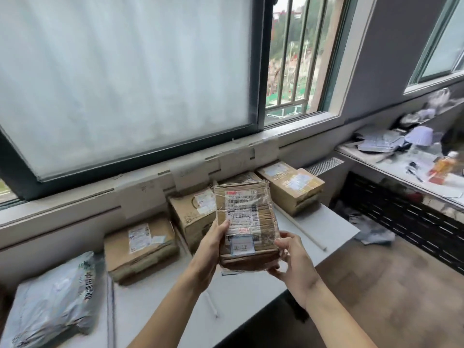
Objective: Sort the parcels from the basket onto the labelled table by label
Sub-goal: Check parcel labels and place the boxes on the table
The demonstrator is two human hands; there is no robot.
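I hold a brown cardboard parcel (247, 222) wrapped in clear film above the white table (251, 290), its shipping label and a small blue-edged sticker facing me. My left hand (211, 249) grips its left edge, thumb on top. My right hand (291, 257) grips its lower right corner. On the table lie a grey plastic mailer (52, 300) at the left, a flat brown box (139, 247), a taller box (193, 212) behind the held parcel, and a brown box (292, 187) at the right. No basket is in view.
Paper labels (193, 169) are taped along the window sill wall behind the table. A thin white stick (308, 234) lies on the table's right part. A cluttered counter (414, 156) stands at the right, with wooden floor (376, 285) between.
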